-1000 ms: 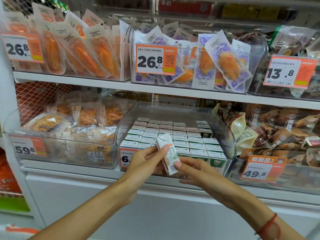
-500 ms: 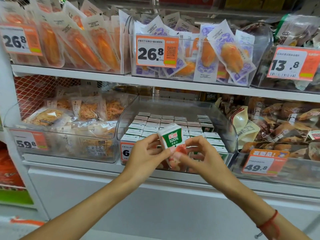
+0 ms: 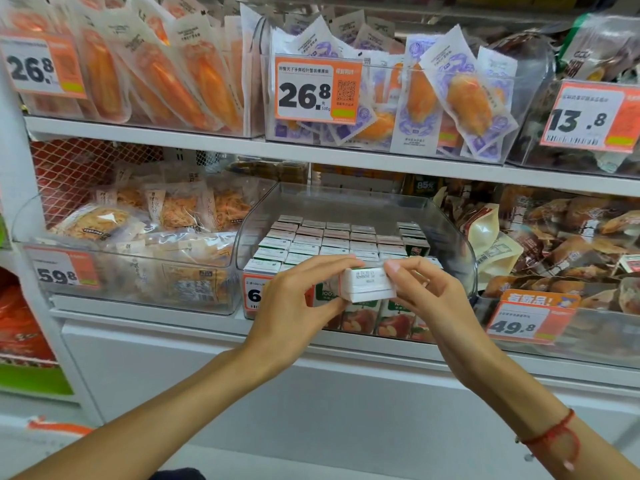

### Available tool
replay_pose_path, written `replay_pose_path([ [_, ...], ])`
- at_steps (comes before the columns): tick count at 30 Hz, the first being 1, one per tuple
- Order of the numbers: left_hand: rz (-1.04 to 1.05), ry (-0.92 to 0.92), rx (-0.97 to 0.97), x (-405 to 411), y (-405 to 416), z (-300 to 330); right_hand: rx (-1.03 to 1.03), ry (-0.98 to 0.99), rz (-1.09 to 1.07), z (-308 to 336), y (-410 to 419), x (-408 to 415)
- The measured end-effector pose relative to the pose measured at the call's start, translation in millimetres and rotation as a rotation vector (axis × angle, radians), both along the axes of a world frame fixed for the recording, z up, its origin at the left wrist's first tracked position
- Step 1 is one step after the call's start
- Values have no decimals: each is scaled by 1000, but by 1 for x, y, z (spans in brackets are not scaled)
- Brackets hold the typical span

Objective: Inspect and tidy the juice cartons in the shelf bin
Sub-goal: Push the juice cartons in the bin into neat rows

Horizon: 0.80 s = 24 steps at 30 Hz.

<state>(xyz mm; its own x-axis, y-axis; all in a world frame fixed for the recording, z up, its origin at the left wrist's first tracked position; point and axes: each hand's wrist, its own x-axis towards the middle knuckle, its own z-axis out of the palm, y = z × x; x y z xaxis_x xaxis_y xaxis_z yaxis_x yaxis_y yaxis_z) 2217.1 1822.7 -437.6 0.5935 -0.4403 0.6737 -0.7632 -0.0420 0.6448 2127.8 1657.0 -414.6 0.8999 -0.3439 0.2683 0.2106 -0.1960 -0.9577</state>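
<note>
The shelf bin (image 3: 450,216) stands in the middle of the lower shelf (image 3: 138,315), with juice cartons (image 3: 332,240) in rows inside it. In front of the bin, one carton (image 3: 369,284) is between the left hand (image 3: 294,299) and the right hand (image 3: 429,299). Bags of snacks (image 3: 166,216) lie in the bin to its left.

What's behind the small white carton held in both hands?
Rows of white-topped juice cartons standing inside the clear plastic shelf bin. The held small white carton and both hands cover the front row.
</note>
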Motion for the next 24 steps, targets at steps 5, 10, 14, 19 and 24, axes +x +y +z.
replay_pose_path([
  [5, -53, 48, 106, 2, -2, -2, -64, 9, -78, -5, 1, 4],
  [10, -197, 377, 64, 2, -3, -4, -91, -32, -89, -5, 0, 2],
  [14, -211, 616, -25, 5, -3, -1, -313, -62, 56, -6, 0, -1],
  [19, -284, 856, -184, 9, 2, 1, -575, -92, 183, -9, 4, -2],
  [24, -319, 982, -187, 10, 6, 5, -411, -107, 118, -5, 7, -1],
])
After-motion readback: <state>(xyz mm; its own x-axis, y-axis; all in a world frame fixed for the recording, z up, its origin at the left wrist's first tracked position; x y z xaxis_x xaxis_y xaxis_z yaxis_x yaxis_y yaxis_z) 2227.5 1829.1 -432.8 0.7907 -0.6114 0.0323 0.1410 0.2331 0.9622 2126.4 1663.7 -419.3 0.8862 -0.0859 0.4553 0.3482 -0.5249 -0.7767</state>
